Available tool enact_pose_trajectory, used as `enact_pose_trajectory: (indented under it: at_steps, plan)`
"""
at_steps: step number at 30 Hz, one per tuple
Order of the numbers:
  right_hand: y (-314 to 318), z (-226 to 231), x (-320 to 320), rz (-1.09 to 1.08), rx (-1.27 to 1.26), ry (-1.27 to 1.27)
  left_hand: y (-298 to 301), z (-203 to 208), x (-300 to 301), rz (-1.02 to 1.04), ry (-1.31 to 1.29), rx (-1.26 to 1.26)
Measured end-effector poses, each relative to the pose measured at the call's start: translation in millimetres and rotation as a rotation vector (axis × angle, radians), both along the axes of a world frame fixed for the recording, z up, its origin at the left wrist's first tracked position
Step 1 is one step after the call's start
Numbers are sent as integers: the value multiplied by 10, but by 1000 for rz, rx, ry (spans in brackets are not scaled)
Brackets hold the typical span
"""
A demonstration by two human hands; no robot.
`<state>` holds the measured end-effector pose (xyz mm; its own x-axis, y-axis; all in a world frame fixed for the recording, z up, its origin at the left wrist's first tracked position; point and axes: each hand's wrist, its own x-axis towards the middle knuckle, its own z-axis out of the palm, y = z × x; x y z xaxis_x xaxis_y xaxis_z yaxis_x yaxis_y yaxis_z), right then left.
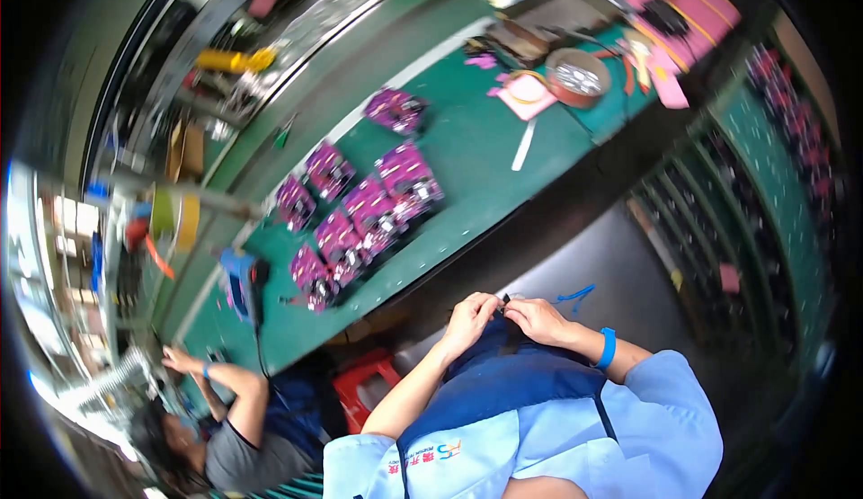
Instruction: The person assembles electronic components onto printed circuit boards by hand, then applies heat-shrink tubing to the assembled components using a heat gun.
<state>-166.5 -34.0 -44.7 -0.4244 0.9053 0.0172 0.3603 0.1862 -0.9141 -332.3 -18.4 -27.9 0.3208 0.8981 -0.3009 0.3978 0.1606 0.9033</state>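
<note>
My left hand (474,318) and my right hand (537,319) meet just in front of my dark blue apron (508,373). Fingers of both are pinched together around a small dark piece (504,304); its kind is too small and blurred to tell. Around my right wrist sits a blue band (608,348). Beyond my right hand, a blue cord (577,297) lies loosely looped against a grey surface.
Several purple circuit boards (406,175) lie on the green bench (485,184). A blue power tool (239,281) is at its left, near a co-worker's arm (235,380). A round brown container (577,76) is at the far right. Slotted racks (710,220) stand to my right.
</note>
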Motion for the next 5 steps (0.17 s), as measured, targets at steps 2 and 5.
enact_pose_trajectory:
  at_steps: [2, 5]
  plan:
    - [-119, -79, 88, -126, -130, 70, 98, 55, 120, 3, -55, -211]
    - [-208, 46, 244, -158, -256, 136, 194, 35, 285, -63, -76, -376]
